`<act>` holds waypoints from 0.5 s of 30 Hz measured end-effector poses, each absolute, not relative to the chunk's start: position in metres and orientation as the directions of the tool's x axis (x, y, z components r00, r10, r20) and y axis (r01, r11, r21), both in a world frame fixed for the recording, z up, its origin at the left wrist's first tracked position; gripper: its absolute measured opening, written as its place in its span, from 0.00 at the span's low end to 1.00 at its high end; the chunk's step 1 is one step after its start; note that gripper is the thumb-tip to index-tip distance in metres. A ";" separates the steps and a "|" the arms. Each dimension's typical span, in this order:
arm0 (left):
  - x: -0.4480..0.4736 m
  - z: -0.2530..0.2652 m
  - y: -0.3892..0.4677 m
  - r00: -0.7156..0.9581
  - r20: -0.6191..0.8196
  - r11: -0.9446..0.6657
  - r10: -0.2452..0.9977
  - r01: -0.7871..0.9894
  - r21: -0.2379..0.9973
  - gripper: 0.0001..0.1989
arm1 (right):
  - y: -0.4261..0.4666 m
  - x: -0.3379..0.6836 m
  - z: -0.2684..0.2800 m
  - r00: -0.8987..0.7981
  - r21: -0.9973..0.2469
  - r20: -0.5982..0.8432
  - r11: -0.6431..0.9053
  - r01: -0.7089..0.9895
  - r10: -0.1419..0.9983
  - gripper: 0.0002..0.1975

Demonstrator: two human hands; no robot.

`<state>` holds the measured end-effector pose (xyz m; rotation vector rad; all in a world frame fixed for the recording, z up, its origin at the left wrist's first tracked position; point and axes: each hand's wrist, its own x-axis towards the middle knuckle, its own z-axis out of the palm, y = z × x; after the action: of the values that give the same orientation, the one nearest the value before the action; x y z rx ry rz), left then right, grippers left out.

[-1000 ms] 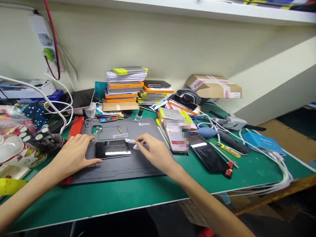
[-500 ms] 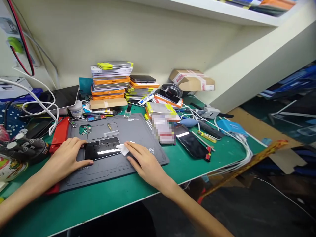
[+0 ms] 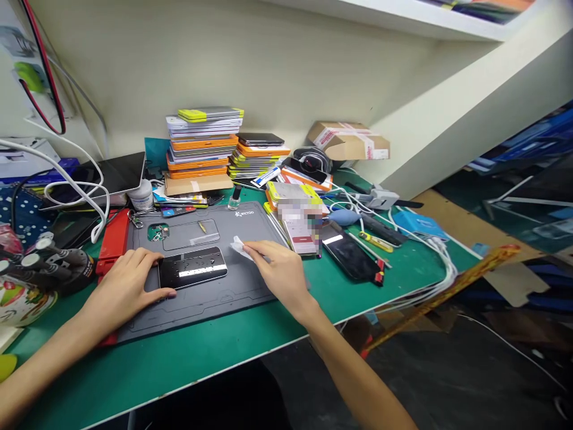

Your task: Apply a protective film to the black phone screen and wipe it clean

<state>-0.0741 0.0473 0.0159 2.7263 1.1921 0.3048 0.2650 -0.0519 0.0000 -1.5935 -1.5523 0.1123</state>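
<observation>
A black smartphone (image 3: 192, 267) lies face up on the grey work mat (image 3: 215, 301), with small wet-looking drops on its glass. My left hand (image 3: 128, 278) grips the phone's left end between thumb and fingers. To the right of the phone, my right hand (image 3: 280, 272) pinches a crumpled white wipe (image 3: 239, 245), raised clear of the screen. Behind the phone, screws and small parts sit in the mat's recess (image 3: 158, 232). A little glass bottle (image 3: 234, 198) with a black cap stands at the mat's back edge.
Stacked flat boxes (image 3: 203, 146) line the wall. Right of the mat lie another phone (image 3: 351, 254), a yellow cutter (image 3: 376, 242) and white cables (image 3: 441, 263). A screwdriver holder (image 3: 58, 269) and red tray (image 3: 114, 239) stand at left. A cardboard box (image 3: 351, 141) sits behind.
My right hand has lifted the wipe off the phone's right end and moved right and back. My left hand still grips the phone's left end.
</observation>
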 end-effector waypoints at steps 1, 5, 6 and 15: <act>-0.074 0.016 0.047 0.666 0.127 -0.676 0.735 0.706 0.211 0.46 | -0.051 0.265 -0.002 0.228 -0.648 0.484 0.171 0.742 0.845 0.10; -0.073 0.016 0.047 0.673 0.123 -0.682 0.729 0.703 0.199 0.46 | -0.052 0.266 -0.004 0.284 -0.743 0.445 0.173 0.646 0.849 0.09; -0.073 0.017 0.047 0.673 0.121 -0.682 0.730 0.704 0.200 0.46 | -0.054 0.267 -0.003 0.296 -0.763 0.436 0.175 0.622 0.850 0.08; -0.071 0.021 0.046 0.662 0.104 -0.667 0.742 0.712 0.219 0.48 | -0.053 0.266 -0.001 0.361 -0.868 0.395 0.214 0.448 0.845 0.12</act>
<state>-0.0710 0.0456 0.0207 2.7165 1.1977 0.2768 0.2663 -0.0527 -0.0006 -1.4158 -1.2637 0.4129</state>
